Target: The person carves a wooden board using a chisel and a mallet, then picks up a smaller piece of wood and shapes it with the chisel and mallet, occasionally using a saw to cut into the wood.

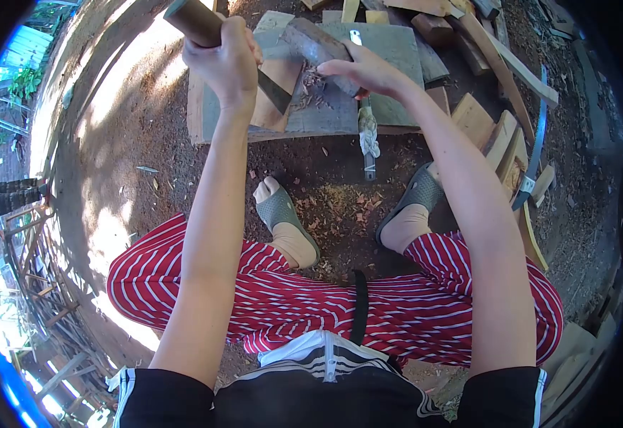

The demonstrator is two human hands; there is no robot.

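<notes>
My left hand [227, 64] is closed round the thick, dark cylindrical handle of a chisel [274, 93]. The chisel's flat blade slants down over a brown piece of wood [271, 75] on a low grey work board [390, 53]. In my right hand [370, 70] is a worn grey-brown block [318, 48], held with the thumb along its near side. The block is over the board, to the right of the chisel. Curled wood shavings [311, 87] lie between the two hands.
A narrow metal tool with a wrapped handle [368, 137] hangs over the board's near edge. Wood offcuts [472, 121] and a saw [537, 146] lie on the right. My sandalled feet [286, 221] stand near the board, among chips on the dirt ground.
</notes>
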